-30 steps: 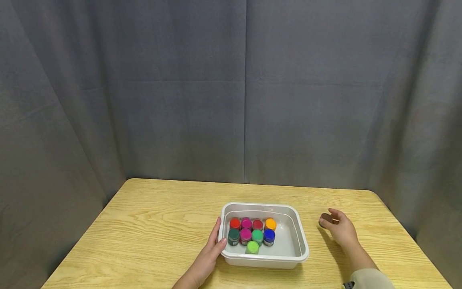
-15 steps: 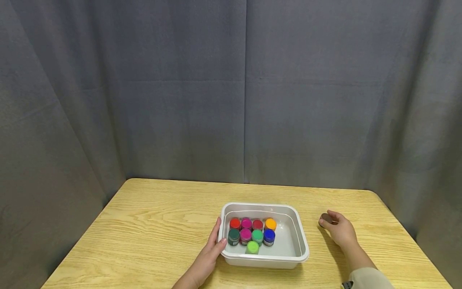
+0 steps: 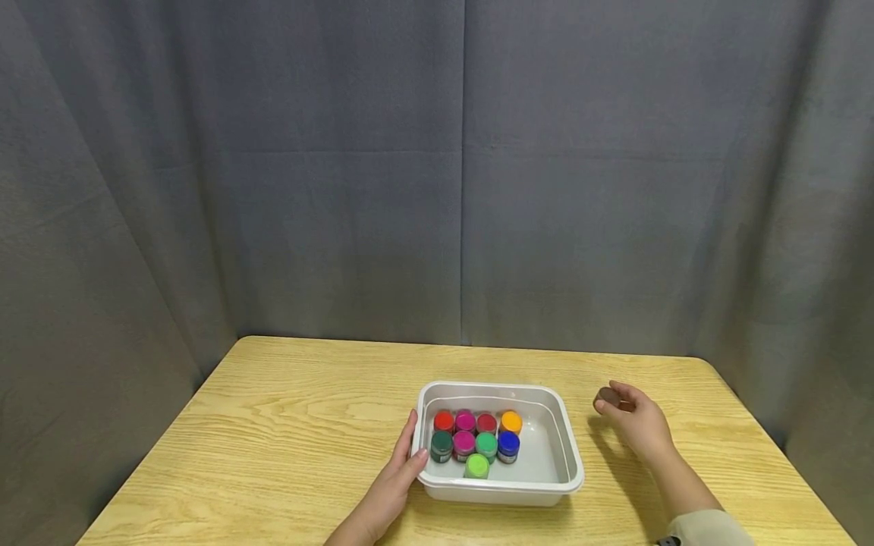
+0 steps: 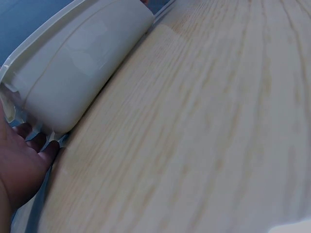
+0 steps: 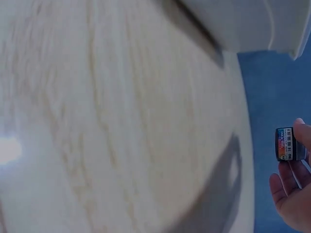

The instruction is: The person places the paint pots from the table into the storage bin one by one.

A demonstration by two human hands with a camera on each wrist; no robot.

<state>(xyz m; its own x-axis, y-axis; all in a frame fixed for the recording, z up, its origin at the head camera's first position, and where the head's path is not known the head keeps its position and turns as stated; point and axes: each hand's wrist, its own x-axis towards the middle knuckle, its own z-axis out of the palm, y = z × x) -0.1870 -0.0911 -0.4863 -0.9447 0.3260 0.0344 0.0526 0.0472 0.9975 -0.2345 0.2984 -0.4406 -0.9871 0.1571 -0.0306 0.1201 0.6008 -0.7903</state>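
On the table sits a white plastic tub (image 3: 550, 455) with several small paint jars (image 3: 486, 444) grouped towards its left side, their lids red, magenta, orange, green and blue. My left hand (image 3: 391, 489) grips the tub's left side, thumb over the rim and fingers along the outer wall; the left wrist view shows that hand (image 4: 24, 162) at the tub's corner. Right of the tub, my right hand (image 3: 644, 428) pinches a dark brown paint jar (image 3: 606, 397) between thumb and fingers. In the right wrist view, this jar (image 5: 285, 144) shows a printed label and hangs above the table.
The wooden table (image 3: 287, 425) spreads out around the tub, with rounded far corners. Grey curtains (image 3: 341, 189) hang behind it and along both sides.
My right hand has raised the brown jar off the table and shifted slightly left and away from me. The left hand and the tub stay where they were.
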